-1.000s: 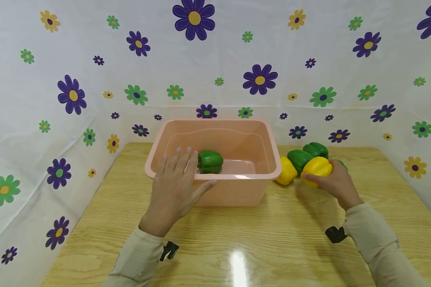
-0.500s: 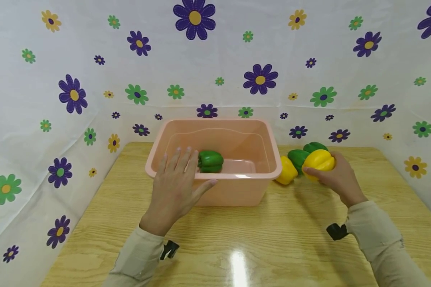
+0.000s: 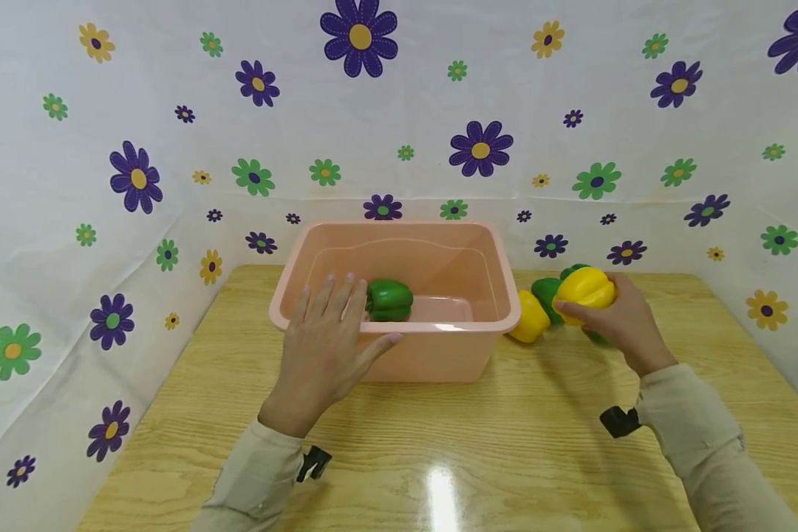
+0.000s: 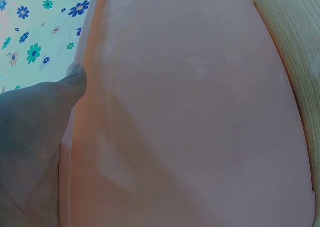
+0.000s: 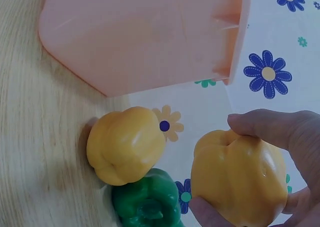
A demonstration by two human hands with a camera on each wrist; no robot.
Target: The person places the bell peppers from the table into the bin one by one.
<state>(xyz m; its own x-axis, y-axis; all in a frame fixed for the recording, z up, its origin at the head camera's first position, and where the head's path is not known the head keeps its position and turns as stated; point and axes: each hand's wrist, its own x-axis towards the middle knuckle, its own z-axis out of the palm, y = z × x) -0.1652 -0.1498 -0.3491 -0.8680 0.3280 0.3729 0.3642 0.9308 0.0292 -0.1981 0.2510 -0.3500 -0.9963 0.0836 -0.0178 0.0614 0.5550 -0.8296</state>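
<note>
A pink plastic tub (image 3: 425, 355) stands on the table, with one green bell pepper (image 3: 389, 300) lying inside. My left hand (image 3: 326, 355) rests over its near rim, fingers straight and spread; the thumb (image 4: 76, 79) lies along that rim in the left wrist view. To the right of the tub, my right hand (image 3: 625, 325) grips a yellow bell pepper (image 3: 587, 290) between thumb and fingers, raised above the others. In the right wrist view the held yellow bell pepper (image 5: 237, 179) shows its lobed end.
Beside the tub's right wall lies another yellow bell pepper (image 3: 530, 318). Green bell peppers (image 3: 547, 297) sit behind and below the right hand, partly hidden. A white flower-print sheet (image 3: 399, 96) closes off the back and sides of the wooden table (image 3: 505, 458).
My right hand has lifted the yellow bell pepper up off the group and shifted it slightly left. The left hand stays on the tub's rim.
</note>
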